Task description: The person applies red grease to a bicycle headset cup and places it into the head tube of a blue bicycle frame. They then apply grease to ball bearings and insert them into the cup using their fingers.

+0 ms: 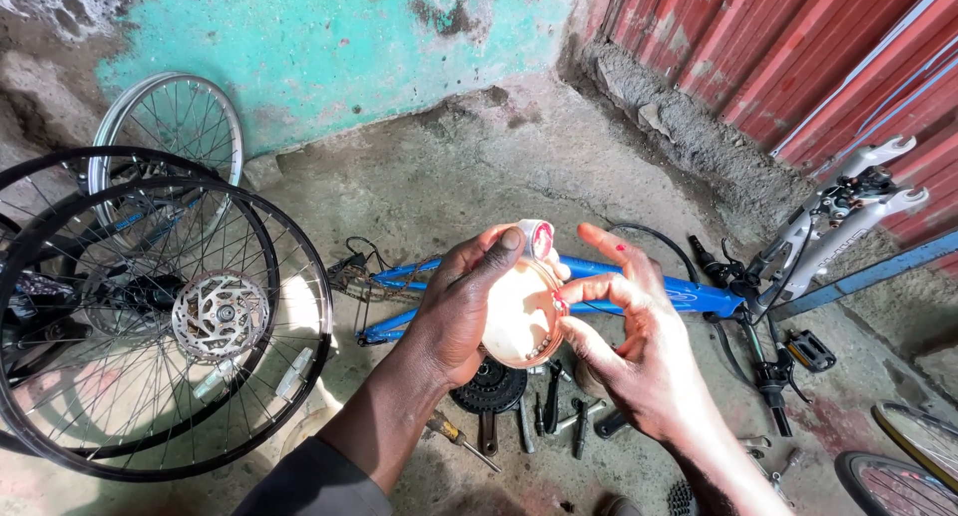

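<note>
Left hand (461,311) grips a round, pale plastic tub (519,314); right hand (631,341), fingers spread open, touches its rim. Blue bicycle frame (689,296) lies beyond both hands.

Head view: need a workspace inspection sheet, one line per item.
Surface: bare concrete floor, stained and dusty.
Job's things: small round lid-like container with small metal balls along its lower rim, plus a small pale tube above it.
Clutter: screwdriver, black chainring and loose tools on the floor under the hands.
Hands: left hand cups the container; right hand fingertips at its edge.
Cables: black cable looping by the blue bike frame.
Surroundings: spoked wheels with a disc rotor at left, white fork, turquoise wall, red corrugated sheet.
</note>
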